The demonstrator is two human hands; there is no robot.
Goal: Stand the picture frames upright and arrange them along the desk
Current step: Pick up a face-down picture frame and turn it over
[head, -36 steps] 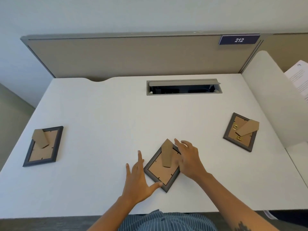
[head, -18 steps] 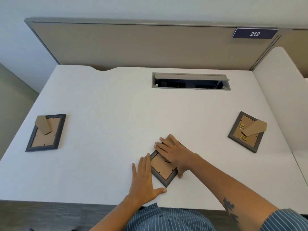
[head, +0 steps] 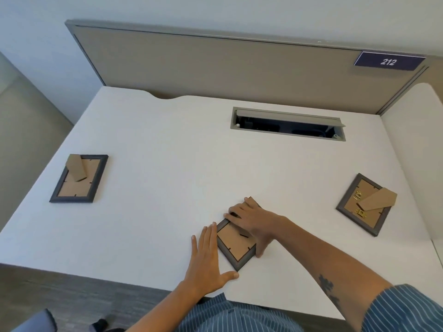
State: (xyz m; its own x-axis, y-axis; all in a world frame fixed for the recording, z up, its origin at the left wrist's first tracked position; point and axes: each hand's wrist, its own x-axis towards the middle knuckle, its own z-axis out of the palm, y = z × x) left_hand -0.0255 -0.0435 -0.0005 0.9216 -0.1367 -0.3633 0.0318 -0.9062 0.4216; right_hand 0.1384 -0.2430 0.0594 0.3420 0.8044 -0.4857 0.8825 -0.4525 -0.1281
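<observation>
A: A white desk [head: 167,164] sits against a grey-brown partition [head: 215,61] carrying a plate marked 212 [head: 388,61], with an open cable tray [head: 287,124] sunk into the top near the back. What's on it?

B: Three picture frames, all lying face down with their cardboard backs up. Taking the cable tray as the landmark: the middle frame [head: 236,243] lies well in front of it, close to the desk's near edge and turned cornerwise; the left frame [head: 79,179] is far off to the tray's left; the right frame [head: 365,203] is in front of the tray's right end, towards the side panel.

A: And the hands?

B: Two, both at the middle frame. The left hand [head: 206,257] lies flat on the desk with straight fingers, against the frame's left edge, thumb near its lowest corner. The right hand [head: 251,221] rests on top of the frame's back, fingers spread over the upper part and thumb down along the right edge. Whether it has hold of the stand flap, I cannot tell; the hand covers it.

A: So which step is this?

B: I'd judge it the first frame being taken up; none is standing yet. Next calls for lifting it off the desk, swinging its prop out, and setting it upright. The other two already show their props sticking out.
</observation>
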